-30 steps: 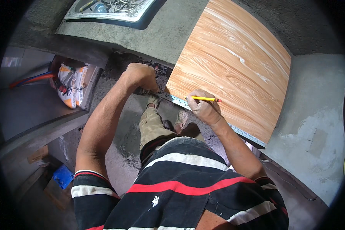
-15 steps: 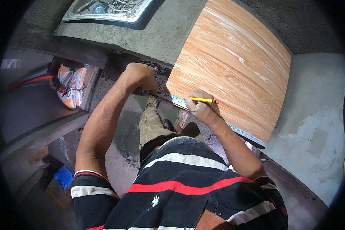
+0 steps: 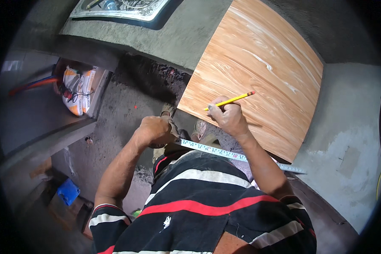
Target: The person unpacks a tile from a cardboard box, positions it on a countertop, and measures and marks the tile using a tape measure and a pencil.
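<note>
My left hand is closed around the case of a tape measure, which is mostly hidden by the fingers. The white tape blade runs out from it to the right, apart from the board, passes below my right wrist and ends beyond it. In my right hand a yellow pencil is pinched, its tip down at the near edge of a wood-grain board. That hand rests on the board near its front left corner.
The board lies on a grey cement ledge. At the far left of the ledge is a sink-like white basin holding loose items and cable. An orange-white sack sits on the left, with a blue object lower down. My feet stand in between.
My left hand has moved down toward my body, drawing the tape blade away from the board's edge. The pencil in my right hand has tilted, with its end now pointing up and right.
</note>
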The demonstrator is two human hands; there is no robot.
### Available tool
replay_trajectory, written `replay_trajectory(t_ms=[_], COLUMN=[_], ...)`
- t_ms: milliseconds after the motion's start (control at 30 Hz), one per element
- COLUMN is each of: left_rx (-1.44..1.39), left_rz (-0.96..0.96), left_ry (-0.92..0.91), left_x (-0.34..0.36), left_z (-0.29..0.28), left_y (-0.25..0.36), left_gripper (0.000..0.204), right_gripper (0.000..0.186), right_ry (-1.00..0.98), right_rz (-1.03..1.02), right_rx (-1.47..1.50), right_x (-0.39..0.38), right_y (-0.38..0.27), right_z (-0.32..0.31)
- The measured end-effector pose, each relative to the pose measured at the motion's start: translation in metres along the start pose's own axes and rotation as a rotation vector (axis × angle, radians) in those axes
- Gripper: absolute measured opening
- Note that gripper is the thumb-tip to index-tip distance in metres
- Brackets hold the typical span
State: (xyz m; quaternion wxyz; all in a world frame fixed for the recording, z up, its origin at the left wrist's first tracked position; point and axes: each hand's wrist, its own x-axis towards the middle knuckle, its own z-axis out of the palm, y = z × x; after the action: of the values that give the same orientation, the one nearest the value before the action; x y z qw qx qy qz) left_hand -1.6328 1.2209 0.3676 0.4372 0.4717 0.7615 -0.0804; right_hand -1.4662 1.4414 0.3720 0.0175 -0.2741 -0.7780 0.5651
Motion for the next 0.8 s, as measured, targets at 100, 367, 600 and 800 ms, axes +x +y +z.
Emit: replay_trajectory(t_ms=[100, 367, 600, 800], left_rx=[-0.005, -0.069, -0.046, -0.063], left_rz=[0.024, -0.008, -0.013, -0.047], left_ry=[-0.081, -0.121, -0.113, -0.097], left_x=[0.003, -0.003, -0.002, -0.005], left_z=[0.016, 0.02, 0.024, 0.026], left_y=[-0.004, -0.005, -0.013, -0.017], left_gripper=[0.043, 0.042, 0.045, 0.046], right_gripper=[0.011, 0.01, 0.01, 0.009], right_ry=[0.017, -0.008, 0.073, 0.086], right_rz=[-0.396, -0.769, -0.787, -0.778], right_rx=[-0.304, -0.739, -0.728, -0.763], right_x=[0.007, 0.011, 0.007, 0.008], right_y=[0.017, 0.023, 0.03, 0.024], right_z=[0.004, 0.007, 0.013, 0.013])
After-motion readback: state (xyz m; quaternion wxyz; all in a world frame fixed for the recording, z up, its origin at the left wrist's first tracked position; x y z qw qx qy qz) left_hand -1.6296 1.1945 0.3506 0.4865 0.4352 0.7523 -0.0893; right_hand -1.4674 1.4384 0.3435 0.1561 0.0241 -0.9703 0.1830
